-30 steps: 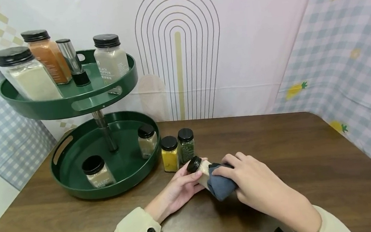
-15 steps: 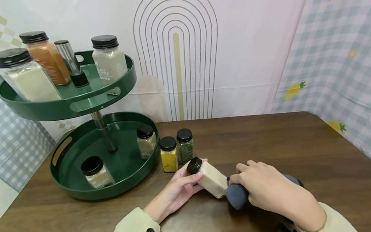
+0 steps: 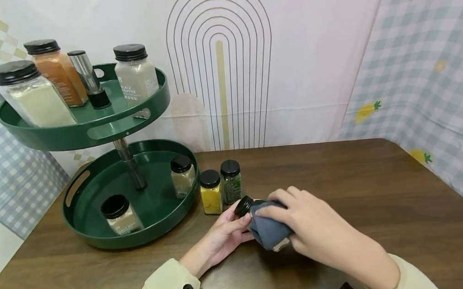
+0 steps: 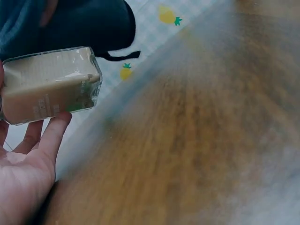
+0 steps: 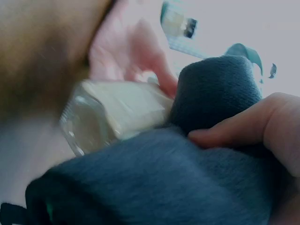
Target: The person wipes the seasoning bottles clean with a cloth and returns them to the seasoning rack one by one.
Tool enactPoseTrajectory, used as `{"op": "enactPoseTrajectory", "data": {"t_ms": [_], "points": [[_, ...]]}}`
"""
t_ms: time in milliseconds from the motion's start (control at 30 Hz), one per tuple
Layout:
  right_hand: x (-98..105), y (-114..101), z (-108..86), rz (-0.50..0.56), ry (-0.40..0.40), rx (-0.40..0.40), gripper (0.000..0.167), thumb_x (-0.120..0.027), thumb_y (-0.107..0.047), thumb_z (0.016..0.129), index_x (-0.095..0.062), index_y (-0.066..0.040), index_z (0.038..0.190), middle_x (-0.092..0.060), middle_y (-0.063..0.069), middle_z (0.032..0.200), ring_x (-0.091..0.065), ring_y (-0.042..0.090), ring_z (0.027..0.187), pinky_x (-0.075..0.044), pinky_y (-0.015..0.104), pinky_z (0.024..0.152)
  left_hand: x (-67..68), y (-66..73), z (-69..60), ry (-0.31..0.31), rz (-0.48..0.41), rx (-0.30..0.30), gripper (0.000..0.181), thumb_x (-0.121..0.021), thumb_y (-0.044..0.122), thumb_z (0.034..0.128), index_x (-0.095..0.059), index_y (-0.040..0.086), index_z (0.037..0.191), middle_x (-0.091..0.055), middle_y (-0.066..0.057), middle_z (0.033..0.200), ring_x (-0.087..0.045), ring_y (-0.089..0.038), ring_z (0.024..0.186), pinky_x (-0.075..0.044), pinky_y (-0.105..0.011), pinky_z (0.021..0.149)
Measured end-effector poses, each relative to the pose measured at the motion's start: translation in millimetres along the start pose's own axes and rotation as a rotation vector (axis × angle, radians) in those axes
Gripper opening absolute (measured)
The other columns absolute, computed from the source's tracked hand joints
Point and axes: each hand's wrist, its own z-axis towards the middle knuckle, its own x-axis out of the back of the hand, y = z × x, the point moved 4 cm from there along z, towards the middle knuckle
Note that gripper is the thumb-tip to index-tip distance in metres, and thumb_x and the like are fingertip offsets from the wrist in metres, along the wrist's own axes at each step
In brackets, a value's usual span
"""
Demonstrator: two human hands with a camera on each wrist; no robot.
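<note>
The left hand (image 3: pixel 226 233) grips the tilted jar (image 4: pixel 51 86); the right hand (image 3: pixel 310 220) holds the cloth (image 3: pixel 268 228) against it; wiping looks begun, not finished.

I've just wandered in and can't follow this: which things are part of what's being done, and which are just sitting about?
Part of the job:
pale-filled jar, held in the left fingers
blue-grey cloth, held against that jar by the right fingers

Seemingly just sitting about:
yellow-filled jar
green-filled jar
two-tier green stand
jars on the stand
silver-and-black cylinder
</note>
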Motion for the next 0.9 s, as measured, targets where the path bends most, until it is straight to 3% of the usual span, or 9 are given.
{"op": "enactPoseTrajectory", "data": {"t_ms": [333,900], "points": [[-3,-2,-3.8,-0.036,-0.061,-0.020,0.057,-0.063,0.008,0.060,-0.066,-0.028,0.104,-0.057,-0.003,0.100,-0.051,0.017,0.084,-0.046,0.033,0.068,-0.6,0.1,1.9,0.000,0.019,0.006,0.078,-0.065,0.027,0.0867,-0.020,0.002,0.145,-0.052,0.003,0.125,-0.057,-0.011,0.106,-0.046,-0.038,0.092],[-6,15,-18.1,-0.019,-0.247,-0.090,0.051,-0.063,0.011,0.062,-0.067,-0.031,0.092,-0.053,-0.009,0.086,-0.048,0.015,0.076,-0.043,0.032,0.065,3.1,1.2,-0.1,0.034,-0.053,-0.036,0.048,-0.064,0.026,0.0876,-0.045,0.017,0.131,-0.054,0.004,0.119,-0.053,-0.012,0.109,-0.042,-0.039,0.096]]}}
